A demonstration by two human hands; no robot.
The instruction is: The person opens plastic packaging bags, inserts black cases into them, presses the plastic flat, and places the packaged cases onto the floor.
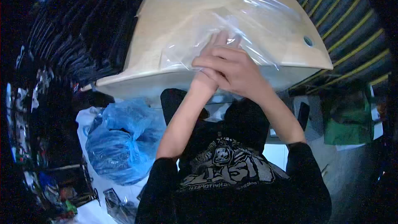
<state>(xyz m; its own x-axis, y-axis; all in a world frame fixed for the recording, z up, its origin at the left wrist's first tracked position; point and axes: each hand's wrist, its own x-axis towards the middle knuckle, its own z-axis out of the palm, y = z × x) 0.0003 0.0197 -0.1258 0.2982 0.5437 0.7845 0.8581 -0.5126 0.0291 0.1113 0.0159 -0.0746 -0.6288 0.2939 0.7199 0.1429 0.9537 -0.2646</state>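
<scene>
A crumpled clear plastic bag (261, 29) lies over the wooden tabletop (166, 20) in front of me. My left hand (217, 41) reaches forward at the table's near edge, its fingers stretched out and seen through the plastic. Across the back of it lies my right hand (232, 64), its fingers bent around the left hand near the wrist and the bag's near edge. Part of the left hand and the right fingertips are covered, so the exact hold is hard to see.
Dark garments (78, 37) hang at the left. A blue plastic bag (120, 149) with bulky contents sits below the table on the left. A green bag (348, 120) is at the right, below yellow-striped dark racks (348, 20). The tabletop has a round hole (308, 41).
</scene>
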